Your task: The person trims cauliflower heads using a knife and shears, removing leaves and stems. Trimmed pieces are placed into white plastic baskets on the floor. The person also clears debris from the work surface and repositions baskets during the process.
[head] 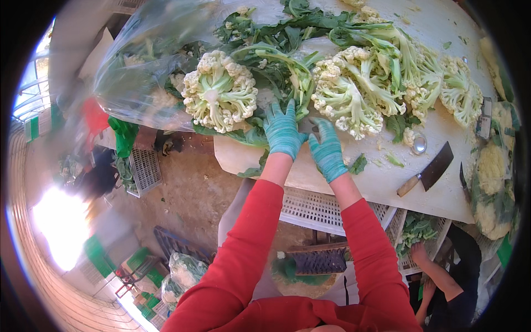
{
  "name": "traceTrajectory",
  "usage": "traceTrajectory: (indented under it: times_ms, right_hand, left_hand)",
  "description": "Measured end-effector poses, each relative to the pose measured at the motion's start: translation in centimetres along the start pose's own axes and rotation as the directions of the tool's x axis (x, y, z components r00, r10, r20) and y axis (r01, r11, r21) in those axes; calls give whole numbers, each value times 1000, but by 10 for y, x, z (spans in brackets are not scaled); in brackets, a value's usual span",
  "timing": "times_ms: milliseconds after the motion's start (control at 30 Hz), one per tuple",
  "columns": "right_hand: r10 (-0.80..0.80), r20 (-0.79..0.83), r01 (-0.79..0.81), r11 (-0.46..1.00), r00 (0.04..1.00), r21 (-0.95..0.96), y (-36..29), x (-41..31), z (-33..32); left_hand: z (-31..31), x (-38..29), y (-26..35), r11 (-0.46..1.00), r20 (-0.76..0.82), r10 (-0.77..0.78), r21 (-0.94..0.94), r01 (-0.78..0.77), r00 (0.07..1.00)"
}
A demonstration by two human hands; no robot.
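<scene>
My left hand [285,132], in a green-striped glove, reaches over the cauliflower leaves [292,72] with its fingers apart. I see nothing in its grip; whether the fingertips press on the leaves I cannot tell. Close beside it is my right hand [327,150], gloved alike, with fingers apart and no object in it. A cauliflower head [220,91] lies stem side up to the left. Cut cauliflower pieces [348,93] lie to the right of the leaves, just beyond my right hand. All of this rests on a white table [373,176].
A cleaver [429,168] and a small knife [464,182] lie at the right, near a round metal object [419,144]. Clear plastic [137,83] covers produce at the left. Crates [315,207] stand below the table edge. Another person's hand [420,253] is at a leaf-filled crate.
</scene>
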State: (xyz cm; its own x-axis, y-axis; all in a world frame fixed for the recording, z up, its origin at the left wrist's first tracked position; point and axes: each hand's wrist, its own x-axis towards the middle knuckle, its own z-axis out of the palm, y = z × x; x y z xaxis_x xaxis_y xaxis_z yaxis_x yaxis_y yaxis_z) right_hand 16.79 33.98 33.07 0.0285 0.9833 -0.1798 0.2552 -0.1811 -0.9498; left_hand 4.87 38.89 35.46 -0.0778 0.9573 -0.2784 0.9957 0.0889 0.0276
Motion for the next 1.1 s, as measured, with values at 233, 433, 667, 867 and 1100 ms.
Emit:
traceTrajectory:
  times_ms: [233, 433, 667, 867, 1100]
  right_hand:
    - [-659, 342, 685, 371, 670, -626, -31, 66, 0]
    - [-309, 695, 758, 196, 650, -622, -68, 125, 16]
    - [-544, 210, 562, 632, 812, -534, -95, 173, -5]
    - [-579, 427, 701, 412, 694, -582, -69, 154, -7]
    - [-499, 591, 750, 207, 633, -628, -41, 112, 3]
  left_hand:
    - [5, 6, -53, 983, 1, 82, -163, -81, 997]
    - [-6, 13, -73, 665, -231, -44, -733, -144, 972]
    - [-65, 34, -44, 640, -404, 56, -687, -343, 913]
    - [-42, 67, -39, 960, -120, 231, 189, -206, 966]
    - [27, 86, -68, 797, -248, 390, 573, -190, 887]
